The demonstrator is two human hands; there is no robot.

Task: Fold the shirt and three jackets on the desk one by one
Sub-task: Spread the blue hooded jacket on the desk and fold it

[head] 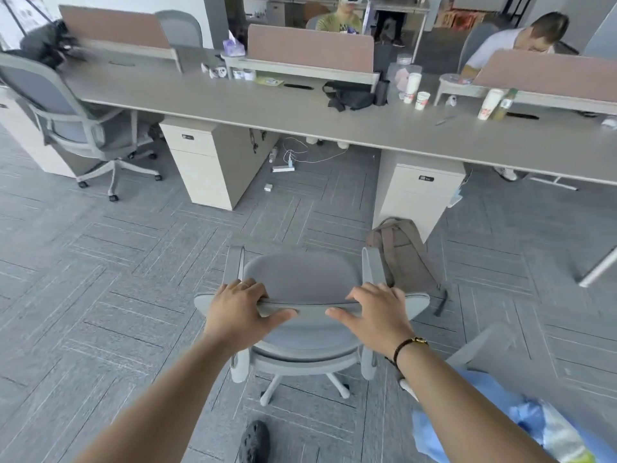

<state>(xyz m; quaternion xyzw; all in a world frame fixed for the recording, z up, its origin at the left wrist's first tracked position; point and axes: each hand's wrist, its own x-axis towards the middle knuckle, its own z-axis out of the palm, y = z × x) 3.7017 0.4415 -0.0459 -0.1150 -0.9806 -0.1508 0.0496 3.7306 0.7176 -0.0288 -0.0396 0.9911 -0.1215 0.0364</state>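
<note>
Grey chair [302, 295]: a mesh office chair, seen from behind and above, standing on the carpet just ahead of the person.
Left hand [238, 309]: holds the top edge of the chair's backrest, fingers curled over the far side and thumb along the near side.
Right hand [375, 310]: holds the same top edge further right, fingers over it and thumb pointing inward; a dark cord bracelet [405, 345] circles the wrist.
Shoe [255, 441]: a black one on the floor at the bottom edge.
Blue bag [521, 426]: crumpled plastic at lower right, under the right forearm.
Backpack [402, 255]: brown, leaning beside a drawer cabinet just right of the chair.
Desk [300, 118]: a long grey top beyond the chair, carrying a black pouch [349, 96], paper cups [422, 100] and a bottle.
Clothes: a dark bundle [46, 41], too blurred to name, lies at the desk's far left end, well apart from both hands.
Background: two seated people behind the desk dividers.
</note>
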